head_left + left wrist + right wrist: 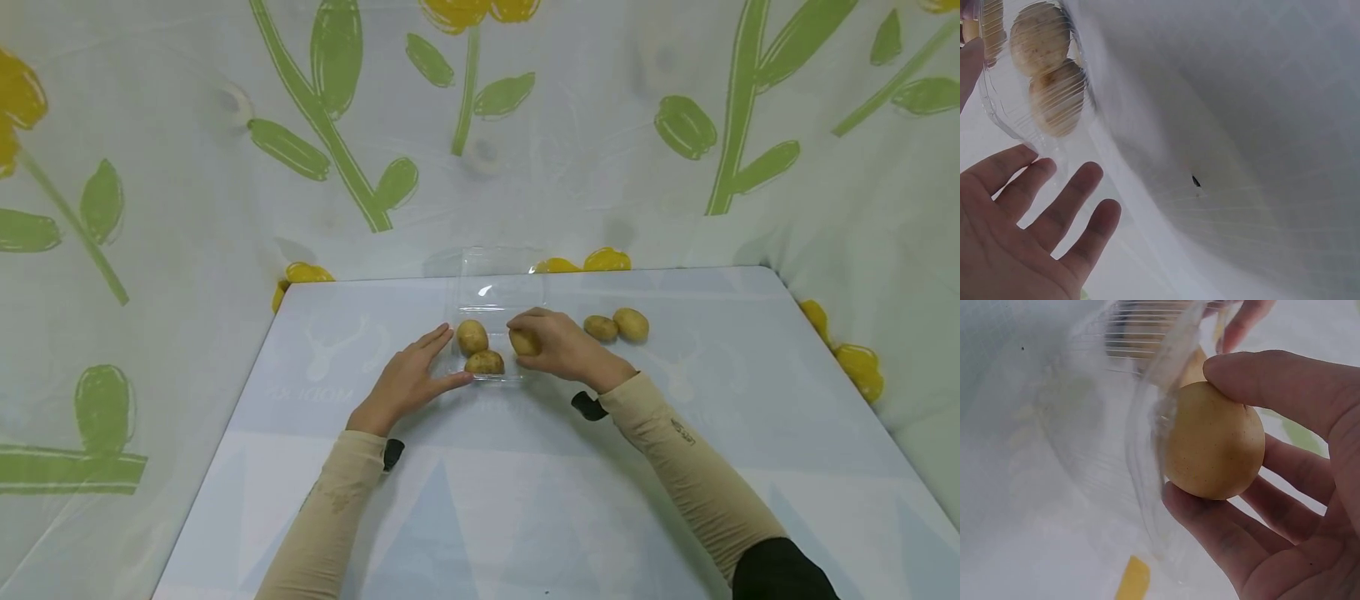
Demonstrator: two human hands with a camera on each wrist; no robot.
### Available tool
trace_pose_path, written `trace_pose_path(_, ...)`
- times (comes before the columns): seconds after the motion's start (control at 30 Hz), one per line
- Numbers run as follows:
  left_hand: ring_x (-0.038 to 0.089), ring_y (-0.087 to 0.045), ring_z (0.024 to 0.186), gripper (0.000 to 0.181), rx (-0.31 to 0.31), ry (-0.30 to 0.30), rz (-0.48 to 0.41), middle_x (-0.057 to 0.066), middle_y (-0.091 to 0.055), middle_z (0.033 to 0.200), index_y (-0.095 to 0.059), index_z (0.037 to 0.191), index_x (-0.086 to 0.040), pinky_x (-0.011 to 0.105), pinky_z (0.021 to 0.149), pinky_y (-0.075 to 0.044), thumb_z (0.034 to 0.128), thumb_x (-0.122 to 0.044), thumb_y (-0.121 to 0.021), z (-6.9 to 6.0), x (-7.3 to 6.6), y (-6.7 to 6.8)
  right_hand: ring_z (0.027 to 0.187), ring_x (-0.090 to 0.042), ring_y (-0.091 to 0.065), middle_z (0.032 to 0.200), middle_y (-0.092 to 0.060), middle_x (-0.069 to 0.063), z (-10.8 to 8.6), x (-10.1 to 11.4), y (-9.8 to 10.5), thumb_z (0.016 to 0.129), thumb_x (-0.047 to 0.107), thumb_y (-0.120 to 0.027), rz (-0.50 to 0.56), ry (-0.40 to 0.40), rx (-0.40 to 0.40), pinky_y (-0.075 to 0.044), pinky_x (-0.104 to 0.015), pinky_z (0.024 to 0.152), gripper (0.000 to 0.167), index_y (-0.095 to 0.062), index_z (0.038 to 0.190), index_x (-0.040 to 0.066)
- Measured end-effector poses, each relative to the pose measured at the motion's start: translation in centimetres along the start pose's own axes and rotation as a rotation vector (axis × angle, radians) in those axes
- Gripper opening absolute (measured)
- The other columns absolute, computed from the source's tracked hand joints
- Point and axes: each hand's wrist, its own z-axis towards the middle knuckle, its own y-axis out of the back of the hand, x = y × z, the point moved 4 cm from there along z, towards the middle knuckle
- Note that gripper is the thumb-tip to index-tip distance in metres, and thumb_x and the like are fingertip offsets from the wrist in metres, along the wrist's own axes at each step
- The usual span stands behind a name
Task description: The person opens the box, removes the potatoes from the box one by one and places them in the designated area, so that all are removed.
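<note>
Clear plastic container (497, 333) holds two potatoes (484, 362); right hand (562, 346) pinches a third potato (523, 342) at the container's right side; left hand (408, 379), fingers spread, flanks its left; two loose potatoes (632, 326) lie farther right.

Lettering (311, 394) on tabletop (540, 517) — illegible

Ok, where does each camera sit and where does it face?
Head: on the head, looking forward and down at the table; left hand, right hand and sleeves show.
Left wrist: on that wrist, looking at the clear container and potatoes; the left hand shows.
Right wrist: on that wrist, looking at the held potato by the container; the right hand shows, plus part of the left.
Head and right wrist share the held potato.
</note>
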Motion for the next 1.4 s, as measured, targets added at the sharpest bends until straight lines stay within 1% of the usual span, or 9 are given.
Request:
trace_pose_path(0.3,0.026,-0.034,0.148,0.097,-0.017,-0.013,0.0,-0.002,-0.03,0.165,-0.038,0.158,-0.013,0.052,0.116,-0.034,0.0855,-0.072,-0.064,-0.1,0.1,-0.1,0.118,-0.029,-0.061,0.134,-0.063,-0.014,-1.2,0.0,0.9,0.085,0.014,-0.082,-0.023,-0.004,-0.044,-0.055,-0.041,0.092,0.05,-0.066,0.132,0.004)
trace_pose_path(0.53,0.027,-0.035,0.148,0.096,-0.023,-0.028,0.007,-0.003,-0.03,0.165,-0.038,0.158,-0.012,0.052,0.116,-0.035,0.0862,-0.069,-0.066,0.0,-0.1,-0.2,0.124,-0.036,-0.058,0.137,-0.059,-0.019,-2.5,-0.4,2.0,0.084,0.011,-0.083,0.0,0.011,-0.093,-0.051,-0.048,0.101,0.055,-0.063,0.134,0.0)
trace_pose_path(0.67,0.026,-0.035,0.147,0.095,-0.024,-0.029,0.023,-0.003,-0.031,0.164,-0.038,0.158,-0.012,0.051,0.116,-0.035,0.0868,-0.069,-0.066,0.0,-0.2,-0.2,0.12,-0.035,-0.06,0.136,-0.06,-0.018,-3.0,-0.9,2.9,0.083,0.009,-0.084,-0.006,0.007,-0.128,-0.053,-0.047,0.098,0.055,-0.063,0.133,0.0)
trace_pose_path(0.8,0.027,-0.037,0.147,0.094,-0.022,-0.034,0.034,-0.001,-0.031,0.164,-0.039,0.157,-0.011,0.052,0.115,-0.037,0.0878,-0.068,-0.065,0.0,-0.2,-0.2,0.119,-0.033,-0.061,0.136,-0.06,-0.017,-3.5,-1.4,3.5,0.082,0.009,-0.084,0.0,0.0,-0.143,-0.053,-0.045,0.098,0.056,-0.063,0.133,0.0)
trace_pose_path(0.93,0.028,-0.038,0.146,0.092,-0.021,-0.04,0.032,-0.001,-0.03,0.165,-0.039,0.157,-0.011,0.051,0.114,-0.038,0.0888,-0.067,-0.064,-0.1,-0.2,-0.2,0.119,-0.034,-0.06,0.137,-0.06,-0.017,-4.0,-1.9,3.7,0.083,0.008,-0.084,0.013,-0.006,-0.153,-0.053,-0.046,0.097,0.056,-0.063,0.134,0.0)
trace_pose_path(1.17,0.026,-0.036,0.147,0.091,-0.019,-0.037,0.019,-0.002,-0.03,0.165,-0.039,0.157,-0.01,0.05,0.116,-0.036,0.0896,-0.067,-0.063,-0.1,-0.3,-0.3,0.122,-0.036,-0.058,0.138,-0.057,-0.02,-5.3,-2.8,3.9,0.084,0.007,-0.083,0.041,-0.025,-0.166,-0.052,-0.049,0.098,0.057,-0.061,0.135,-0.003)
trace_pose_path(1.23,0.027,-0.036,0.147,0.091,-0.02,-0.037,0.018,-0.001,-0.03,0.165,-0.039,0.157,-0.01,0.05,0.115,-0.036,0.0897,-0.067,-0.063,-0.2,-0.2,-0.3,0.122,-0.036,-0.058,0.138,-0.057,-0.02,-5.8,-3.1,4.0,0.084,0.007,-0.083,0.034,-0.034,-0.181,-0.053,-0.049,0.097,0.057,-0.061,0.135,-0.002)
trace_pose_path(1.4,0.028,-0.035,0.147,0.092,-0.015,-0.033,0.007,0.0,-0.03,0.165,-0.038,0.157,-0.009,0.052,0.115,-0.036,0.0897,-0.067,-0.063,-0.2,-0.2,-0.3,0.114,-0.034,-0.062,0.134,-0.062,-0.017,-6.7,-3.7,4.4,0.081,0.007,-0.086,-0.008,-0.027,-0.244,-0.057,-0.046,0.089,0.056,-0.064,0.132,-0.001)
